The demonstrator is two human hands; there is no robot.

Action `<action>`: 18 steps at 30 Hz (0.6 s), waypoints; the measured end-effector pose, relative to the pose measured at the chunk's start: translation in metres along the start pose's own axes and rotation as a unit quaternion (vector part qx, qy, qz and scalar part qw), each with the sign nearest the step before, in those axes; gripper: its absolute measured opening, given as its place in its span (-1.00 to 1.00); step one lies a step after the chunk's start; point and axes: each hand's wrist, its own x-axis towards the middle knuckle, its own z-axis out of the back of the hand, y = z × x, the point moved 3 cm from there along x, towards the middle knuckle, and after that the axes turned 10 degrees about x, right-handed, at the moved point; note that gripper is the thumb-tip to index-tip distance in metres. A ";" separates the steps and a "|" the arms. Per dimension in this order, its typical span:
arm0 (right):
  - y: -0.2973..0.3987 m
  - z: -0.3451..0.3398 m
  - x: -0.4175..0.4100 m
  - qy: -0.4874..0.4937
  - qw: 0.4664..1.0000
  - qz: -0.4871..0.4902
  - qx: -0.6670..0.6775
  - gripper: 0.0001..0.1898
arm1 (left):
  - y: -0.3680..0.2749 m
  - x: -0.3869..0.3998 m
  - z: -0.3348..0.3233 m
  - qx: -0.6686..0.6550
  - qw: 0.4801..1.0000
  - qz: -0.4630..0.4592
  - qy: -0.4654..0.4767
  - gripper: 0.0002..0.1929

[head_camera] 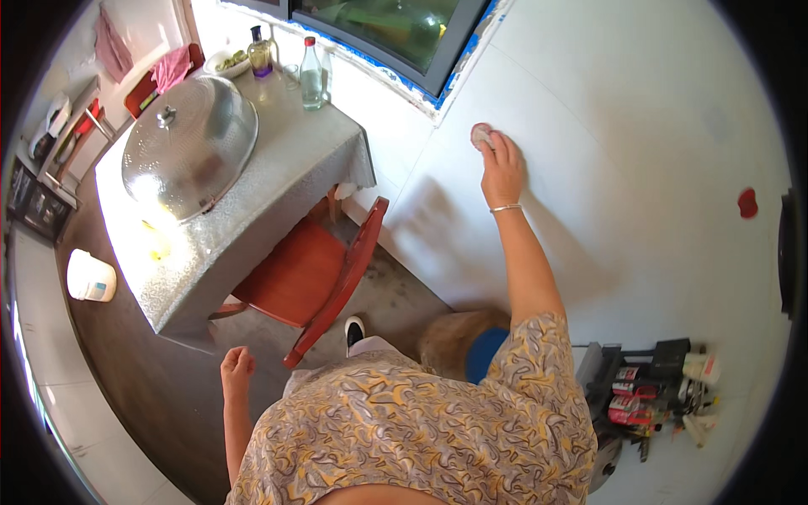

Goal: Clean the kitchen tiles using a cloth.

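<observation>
My right hand (502,165), with a bracelet at the wrist, is raised to the white wall (568,189) below the window corner. Its fingers hold a small round pad (481,136), pale with a reddish rim, against the wall. What the pad is made of I cannot tell. Low at my left side, my left hand (237,364) is loosely closed, with nothing seen in it. A red wooden chair (303,271) stands between that hand and the wall.
A cloth-covered table (284,151) bears a large perforated metal cover (189,145), a glass bottle with a red cap (311,79) and a purple-bottomed bottle (259,53). A white bucket (91,276) stands on the floor. Black shelving (631,379) holds packages low at right.
</observation>
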 end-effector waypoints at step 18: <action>0.036 -0.195 -0.016 0.352 0.906 0.198 -0.129 -0.65 | 0.260 -0.124 0.048 0.095 0.927 0.350 -0.093 -0.75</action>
